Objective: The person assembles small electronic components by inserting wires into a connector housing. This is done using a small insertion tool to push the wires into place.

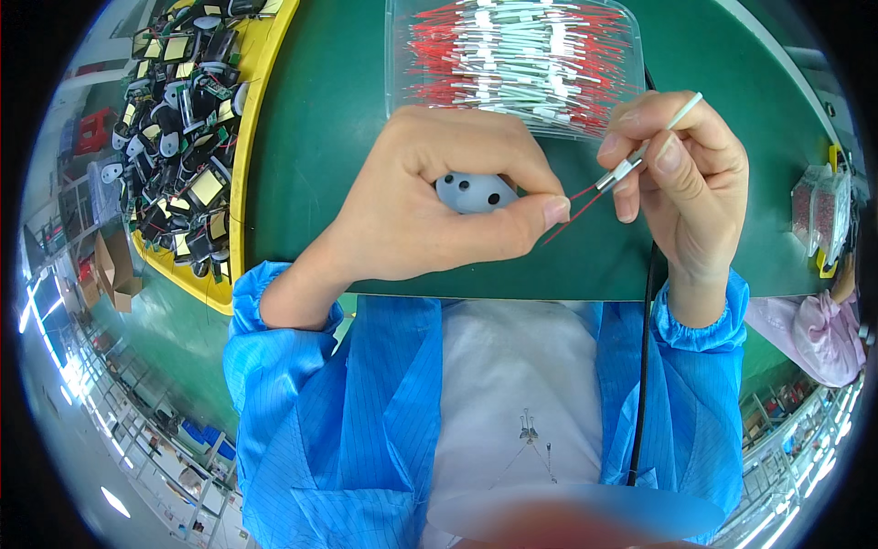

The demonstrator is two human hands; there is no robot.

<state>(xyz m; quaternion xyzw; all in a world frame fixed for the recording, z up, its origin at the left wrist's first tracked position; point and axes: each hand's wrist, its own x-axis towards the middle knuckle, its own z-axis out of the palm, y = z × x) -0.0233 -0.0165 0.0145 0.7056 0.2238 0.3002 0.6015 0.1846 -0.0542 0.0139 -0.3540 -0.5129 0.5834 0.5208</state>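
My right hand pinches a slim wired part between thumb and fingers. It has a pale green stick-like end, a white and metallic middle, and two thin red wires. My left hand is closed, thumb against forefinger, at the tip of one red wire; the other wire hangs loose beside the thumb. Through the loop of the left fingers shows a rounded blue-grey piece with dark holes; whether that hand touches it I cannot tell.
A clear plastic bin at the far side holds many similar red-wired parts. On the left, a yellow tray is heaped with black and grey electronic pieces. A black cable crosses the green table's near edge. A clear box sits far right, by a person's pink sleeve.
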